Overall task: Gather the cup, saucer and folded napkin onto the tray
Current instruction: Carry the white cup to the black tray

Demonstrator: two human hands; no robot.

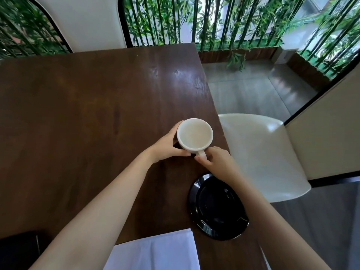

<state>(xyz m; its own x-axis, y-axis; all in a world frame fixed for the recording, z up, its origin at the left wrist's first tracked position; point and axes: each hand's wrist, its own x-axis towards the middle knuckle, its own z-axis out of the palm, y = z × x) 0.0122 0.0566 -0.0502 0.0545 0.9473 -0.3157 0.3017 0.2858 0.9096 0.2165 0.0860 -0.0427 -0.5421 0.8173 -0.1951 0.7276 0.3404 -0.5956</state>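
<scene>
We have both hands on the white cup (194, 135), which sits in the middle of the picture, a bit to the right, near the right edge of the brown table (87, 114). Our left hand (167, 145) is curled around the cup's left side, with the thumb and fingers pressed on its wall. Our right hand (216, 158) pinches the small handle at the bottom of the cup. The cup looks empty. We cannot tell if it is lifted yet or just resting on the wood.

The black saucer (218, 207) lies in the lower right, near the cup but not touching it, partly under our right arm. The white folded napkin (155, 252) is at the bottom middle of the picture, just beside the saucer. A dark thing (18, 248) shows in the lower left corner; it may be the tray, but we cannot be sure.

So we think the cup step is in hand now. Next we need to lift the cup straight up, keep it level, and carry it down and left across the picture. The saucer and napkin are not gathered yet.
</scene>
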